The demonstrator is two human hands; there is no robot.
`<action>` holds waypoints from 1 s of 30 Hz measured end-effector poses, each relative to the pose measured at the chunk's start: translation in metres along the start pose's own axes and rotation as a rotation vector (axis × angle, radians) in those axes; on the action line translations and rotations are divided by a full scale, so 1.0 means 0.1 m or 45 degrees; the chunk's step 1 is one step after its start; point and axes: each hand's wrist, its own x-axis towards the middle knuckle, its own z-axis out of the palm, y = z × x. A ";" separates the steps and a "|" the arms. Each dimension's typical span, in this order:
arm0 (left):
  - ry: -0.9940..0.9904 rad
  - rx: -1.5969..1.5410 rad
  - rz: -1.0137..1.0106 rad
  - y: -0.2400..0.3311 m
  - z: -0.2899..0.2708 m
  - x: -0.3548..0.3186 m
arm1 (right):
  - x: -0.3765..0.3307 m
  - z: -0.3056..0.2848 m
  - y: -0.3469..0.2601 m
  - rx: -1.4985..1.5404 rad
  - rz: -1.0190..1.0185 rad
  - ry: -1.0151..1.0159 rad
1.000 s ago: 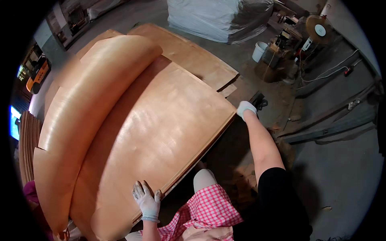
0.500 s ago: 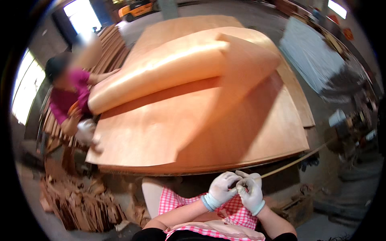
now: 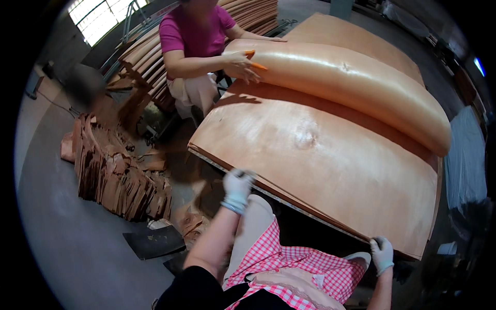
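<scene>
A wide stack of thin wood veneer sheets (image 3: 330, 155) lies in front of me, and its top sheet (image 3: 356, 82) is curled back into a long roll across the far side. My left hand (image 3: 237, 187), in a pale glove, curls over the near edge of the stack toward its left corner. Further right, my gloved right hand (image 3: 381, 253) grips the same near edge by the right corner. A co-worker in a pink shirt (image 3: 194, 36) crouches at the far left corner, one hand holding an orange tool (image 3: 254, 59) on the roll.
A heap of broken veneer scraps (image 3: 116, 170) covers the grey floor at left, with a dark flat piece (image 3: 152, 242) beside it. More veneer stacks (image 3: 150, 51) stand behind the co-worker. My pink checked apron (image 3: 289, 263) hangs below the stack's near edge.
My hands were together in front of my apron; they have now spread apart onto the stack's near edge. The view has swung left and closer to the co-worker.
</scene>
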 end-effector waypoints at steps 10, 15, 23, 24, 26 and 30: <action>0.463 0.779 0.165 0.08 -1.80 2.04 | 0.36 -0.20 0.26 -0.433 0.186 0.043; 0.354 1.201 0.134 -0.10 -1.69 2.11 | 0.48 -0.15 0.14 -0.510 0.319 -0.141; 0.213 0.856 0.024 -0.31 -2.02 2.21 | 0.84 0.08 0.18 -0.615 0.520 -0.335; 0.286 0.910 0.044 -0.26 -1.96 2.14 | 0.87 0.10 0.11 -0.612 0.540 -0.369; 0.609 1.685 0.034 0.07 -1.43 1.91 | 0.80 0.04 0.22 -0.535 0.604 -0.393; 0.579 1.643 0.468 0.10 -0.24 1.03 | 0.82 0.07 0.25 -0.565 0.499 -0.440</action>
